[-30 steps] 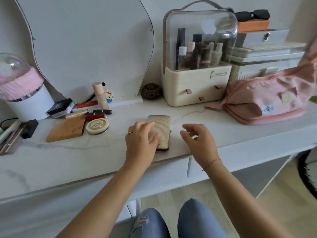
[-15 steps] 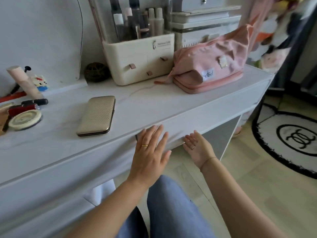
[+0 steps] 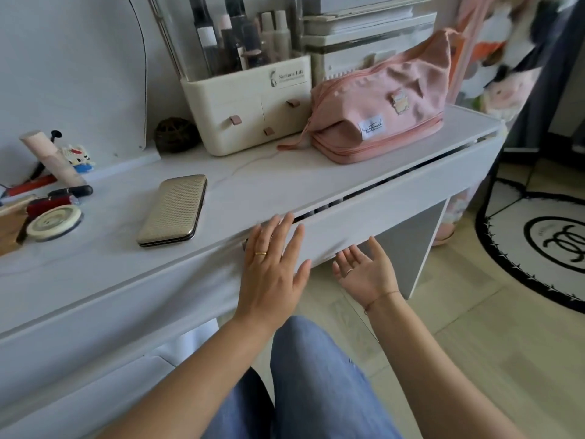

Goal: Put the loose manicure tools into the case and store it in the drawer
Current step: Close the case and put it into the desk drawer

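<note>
- left hand (image 3: 272,270): plain gold band ring (image 3: 260,253) on one finger, smooth, no stone
- right hand (image 3: 364,270): thin ring (image 3: 349,271), silvery, only a sliver of it shows from the palm side
- right wrist: fine bracelet (image 3: 380,298), thin cord or chain, reddish-gold; can't tell which
- forearms (image 3: 202,369): both bare up to the frame edge
- legs: blue denim jeans (image 3: 316,381), mid-wash, fabric lightly creased; two legs visible at the bottom centre
</note>
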Action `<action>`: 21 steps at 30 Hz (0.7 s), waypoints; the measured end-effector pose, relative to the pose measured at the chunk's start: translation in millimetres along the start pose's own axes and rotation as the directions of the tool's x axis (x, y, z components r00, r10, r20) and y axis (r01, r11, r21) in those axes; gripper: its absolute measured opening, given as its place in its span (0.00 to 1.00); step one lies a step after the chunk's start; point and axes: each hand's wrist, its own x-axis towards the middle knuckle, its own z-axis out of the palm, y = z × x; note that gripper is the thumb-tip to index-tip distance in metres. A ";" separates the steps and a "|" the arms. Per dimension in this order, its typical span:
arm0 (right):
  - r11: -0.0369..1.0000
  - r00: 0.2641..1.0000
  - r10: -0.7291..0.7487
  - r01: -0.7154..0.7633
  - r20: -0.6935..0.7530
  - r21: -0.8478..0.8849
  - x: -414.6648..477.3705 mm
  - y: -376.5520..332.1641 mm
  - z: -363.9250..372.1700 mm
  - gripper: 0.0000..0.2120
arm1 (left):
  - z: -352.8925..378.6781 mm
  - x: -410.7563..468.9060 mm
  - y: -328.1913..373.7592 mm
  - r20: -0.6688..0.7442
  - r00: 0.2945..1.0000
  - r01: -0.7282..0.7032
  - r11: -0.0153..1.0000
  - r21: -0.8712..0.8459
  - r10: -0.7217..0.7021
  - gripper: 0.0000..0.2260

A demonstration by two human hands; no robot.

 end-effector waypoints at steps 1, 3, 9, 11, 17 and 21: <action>0.998 0.999 -0.031 0.031 -0.009 -0.046 -2.9 0.0 -5.7 0.23 | -2.0 3.0 2.3 0.000 1.000 0.014 1.000 -0.013 -0.014 0.20; 0.927 0.973 -0.220 0.185 -0.075 -0.326 -14.3 -2.1 -14.1 0.20 | -7.0 8.3 9.0 0.007 0.999 0.047 0.997 -0.064 -0.047 0.19; -0.217 0.502 -0.668 0.574 0.548 -0.790 -50.3 -36.7 -5.9 0.28 | -23.6 11.2 28.1 0.067 0.985 0.170 0.941 -0.292 -0.157 0.16; -0.431 0.508 -0.543 0.515 0.669 -0.741 -53.2 -43.4 -2.3 0.25 | -26.1 9.3 30.6 0.075 0.984 0.177 0.925 -0.336 -0.161 0.17; -0.522 0.477 -0.560 0.432 0.678 -0.735 -71.3 -43.8 -11.7 0.20 | -37.0 4.8 40.3 0.034 0.989 0.148 0.906 -0.397 -0.147 0.17; -0.445 0.447 -0.656 0.422 0.608 -0.790 -89.5 -39.3 -19.3 0.15 | -50.3 4.3 53.5 0.034 0.994 0.112 0.902 -0.417 -0.108 0.20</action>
